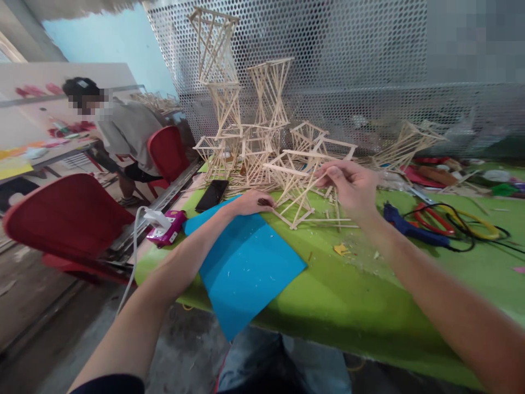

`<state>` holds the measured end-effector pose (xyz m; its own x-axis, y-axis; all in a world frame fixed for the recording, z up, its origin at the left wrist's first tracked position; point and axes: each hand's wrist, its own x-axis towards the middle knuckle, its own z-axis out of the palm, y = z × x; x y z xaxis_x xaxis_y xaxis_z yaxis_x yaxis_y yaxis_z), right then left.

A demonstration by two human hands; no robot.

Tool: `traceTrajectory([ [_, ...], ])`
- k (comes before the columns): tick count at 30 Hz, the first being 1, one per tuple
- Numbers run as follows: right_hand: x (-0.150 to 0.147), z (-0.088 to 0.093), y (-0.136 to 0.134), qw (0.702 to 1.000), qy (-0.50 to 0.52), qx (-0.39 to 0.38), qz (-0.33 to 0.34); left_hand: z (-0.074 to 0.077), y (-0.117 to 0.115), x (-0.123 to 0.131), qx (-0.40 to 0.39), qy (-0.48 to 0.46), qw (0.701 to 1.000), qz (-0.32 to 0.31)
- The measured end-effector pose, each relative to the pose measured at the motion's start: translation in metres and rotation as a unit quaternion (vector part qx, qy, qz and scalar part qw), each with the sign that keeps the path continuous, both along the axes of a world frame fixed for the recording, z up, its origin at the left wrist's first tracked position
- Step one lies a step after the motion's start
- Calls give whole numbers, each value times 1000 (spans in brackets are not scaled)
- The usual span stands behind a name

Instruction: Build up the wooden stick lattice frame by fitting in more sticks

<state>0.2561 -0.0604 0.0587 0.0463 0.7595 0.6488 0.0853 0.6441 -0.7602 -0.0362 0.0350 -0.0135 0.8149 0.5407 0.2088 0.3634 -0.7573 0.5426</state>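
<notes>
The frame rests on the tabletop, beyond the blue sheet. The right hand pinches its upper right; whether the left hand, at its low left corner, grips is unclear. Likely light, stiff, fragile: best held near joints.

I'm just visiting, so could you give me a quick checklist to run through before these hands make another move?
1. Left hand gripping the stick frame: cannot tell; its fingertips are at the lower left corner.
2. Right hand at the frame: ok, thumb and finger pinched at its upper right.
3. Blue sheet fully on the green table: not ok, one corner hangs over the edge.
4. Phone apart from the left hand: ok.
5. Blue corded tool switched off: cannot tell.
</notes>
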Motion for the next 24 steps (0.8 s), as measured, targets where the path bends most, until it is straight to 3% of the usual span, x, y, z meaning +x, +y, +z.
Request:
traceTrajectory([
  [4, -16, 0, 7, 999, 2, -22, 25, 3, -3, -1, -13, 15, 1000, -14],
  [11, -21, 0, 21, 998, 15, -54, 26, -10, 6, 4, -64, -3, 997, -35],
  [16, -19, -4, 30, 990, 69, -114, 39, -15, 8, 5, -53, -35, 997, -32],
  [24, -14, 14, 29, 962, 110, -217, 126, -13, 6, 4, 7, -36, 999, -21],
])
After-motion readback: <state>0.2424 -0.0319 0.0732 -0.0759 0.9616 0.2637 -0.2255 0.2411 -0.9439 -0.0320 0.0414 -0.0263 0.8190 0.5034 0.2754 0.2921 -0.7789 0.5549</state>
